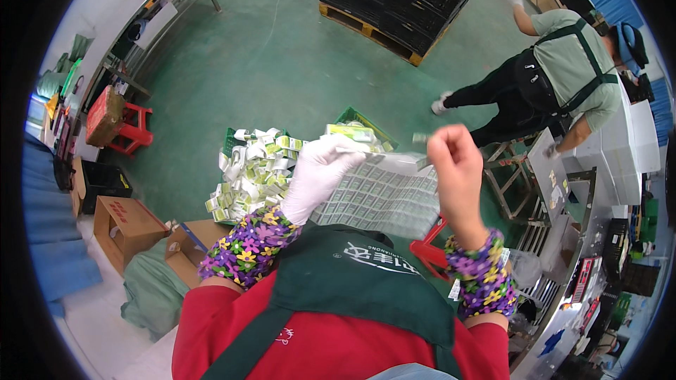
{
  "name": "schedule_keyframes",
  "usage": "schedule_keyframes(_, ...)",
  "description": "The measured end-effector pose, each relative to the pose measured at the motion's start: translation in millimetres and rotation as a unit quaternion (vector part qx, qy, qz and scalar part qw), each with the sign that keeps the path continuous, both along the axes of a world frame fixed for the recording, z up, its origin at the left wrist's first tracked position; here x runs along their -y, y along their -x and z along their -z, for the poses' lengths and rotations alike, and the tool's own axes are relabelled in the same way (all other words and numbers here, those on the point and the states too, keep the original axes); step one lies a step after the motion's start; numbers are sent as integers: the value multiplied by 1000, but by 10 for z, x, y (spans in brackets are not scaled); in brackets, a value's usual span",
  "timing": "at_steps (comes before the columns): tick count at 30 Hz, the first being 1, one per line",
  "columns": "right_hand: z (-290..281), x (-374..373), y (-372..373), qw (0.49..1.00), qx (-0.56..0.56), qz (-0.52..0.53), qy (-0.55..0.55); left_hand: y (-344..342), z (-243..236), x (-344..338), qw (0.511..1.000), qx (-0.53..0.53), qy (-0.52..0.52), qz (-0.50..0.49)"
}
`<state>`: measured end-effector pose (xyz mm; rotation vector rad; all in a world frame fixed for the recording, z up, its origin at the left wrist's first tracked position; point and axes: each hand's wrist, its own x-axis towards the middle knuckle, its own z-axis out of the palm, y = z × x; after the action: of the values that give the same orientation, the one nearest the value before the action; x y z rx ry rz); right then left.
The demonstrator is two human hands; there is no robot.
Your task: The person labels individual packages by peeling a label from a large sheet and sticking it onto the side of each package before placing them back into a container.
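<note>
My left hand (320,172), in a white glove, pinches the upper left edge of a sheet of small green-and-white printed labels (384,193). The sheet hangs curved in front of my dark green apron (352,267). My right hand (459,169) is bare and smeared by motion, its fingers curled closed beside the sheet's upper right corner. A small blurred green-white piece (420,138) shows at its fingertips; whether they grip it or the sheet's corner is unclear. Left of the sheet, a heap of white-and-green label strips (257,169) fills a green crate (231,142).
Beyond the sheet stands another green crate (366,123) with yellow-green packs (348,131). Black crates (394,0) are stacked on a wooden pallet. A co-worker (563,70) stands at the right by a workbench. Cardboard boxes (127,229) and a red stool (134,127) are at left.
</note>
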<state>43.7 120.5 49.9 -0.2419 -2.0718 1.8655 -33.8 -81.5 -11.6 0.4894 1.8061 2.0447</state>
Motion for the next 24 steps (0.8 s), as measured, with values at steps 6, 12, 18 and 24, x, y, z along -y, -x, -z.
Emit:
schedule_keyframes(6, -206, 49, 504, 967, 128, -165, 149, -131, -155, -136, 962, -244, 94, 80)
schedule_keyframes(12, -393, -160, 720, 985, 42, -37, 162, -309, 72, -44, 972, -180, 99, 110)
schedule_keyframes(18, -117, 32, 234, 989, 142, -8, 36, -281, 47, -80, 986, -154, 68, 16)
schedule_keyframes(24, 52, 181, 101, 977, 184, -44, 97, -281, -14, -97, 984, -159, 77, 14)
